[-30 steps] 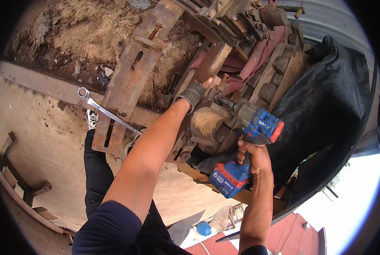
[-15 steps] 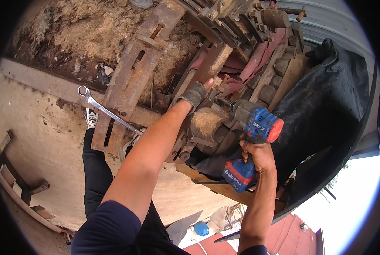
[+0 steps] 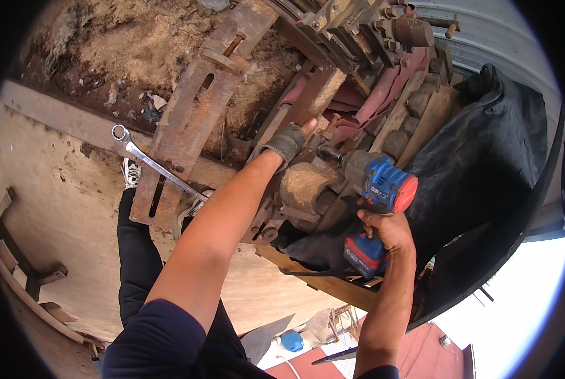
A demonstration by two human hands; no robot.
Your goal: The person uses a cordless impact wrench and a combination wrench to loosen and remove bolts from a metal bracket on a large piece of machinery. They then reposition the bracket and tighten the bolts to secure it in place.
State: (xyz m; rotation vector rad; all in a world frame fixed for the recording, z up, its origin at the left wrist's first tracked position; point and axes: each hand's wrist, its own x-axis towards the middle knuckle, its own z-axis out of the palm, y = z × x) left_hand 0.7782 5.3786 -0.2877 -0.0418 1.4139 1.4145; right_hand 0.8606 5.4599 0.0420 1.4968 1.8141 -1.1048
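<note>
Against the rusty machinery [image 3: 308,189], right hand [image 3: 387,228] grips a blue impact driver [image 3: 383,186].

There is one blue and red cordless impact driver [image 3: 383,189], with one battery pack at its foot. One long silver metal wrench [image 3: 156,165] lies on one rusty slotted steel plate [image 3: 191,117]. One large black rubber tyre [image 3: 485,183] is at the right. There are two hands: one gloved left hand [image 3: 290,140] and one bare right hand [image 3: 388,228].

Bright, sharp daylight; blown-out glare lower right; fisheye-bent, black-vignetted edges.
</note>
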